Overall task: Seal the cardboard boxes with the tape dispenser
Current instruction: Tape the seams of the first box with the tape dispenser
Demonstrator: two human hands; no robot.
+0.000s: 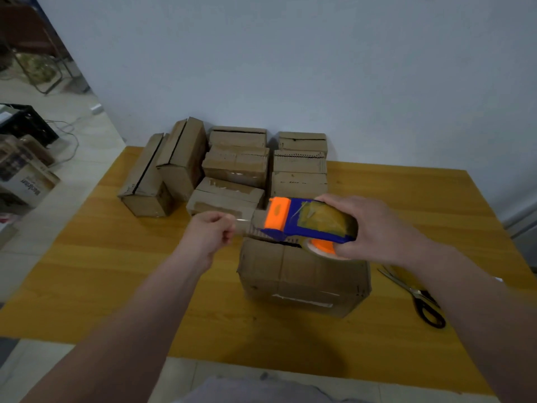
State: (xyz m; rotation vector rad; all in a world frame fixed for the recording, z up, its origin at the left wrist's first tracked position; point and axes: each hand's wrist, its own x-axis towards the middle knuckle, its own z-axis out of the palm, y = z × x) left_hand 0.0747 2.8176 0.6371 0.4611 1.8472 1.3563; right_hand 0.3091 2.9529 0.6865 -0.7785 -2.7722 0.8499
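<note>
Two hands share one strip: the left hand (210, 229) pinches the free tape end (247, 221), and the right hand (369, 228) has its fingers curled round the tape dispenser (308, 221). The tape runs left to right above the far edge of the cardboard box (302, 274) on the tabletop (116, 271). Lowering it comes next, I'd say.

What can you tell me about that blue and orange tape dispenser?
The tape dispenser is blue plastic with an orange front piece and an orange hub holding a brownish tape roll. The right hand grips its rear over the front cardboard box; the left hand pinches the tape end pulled from its front.
</note>
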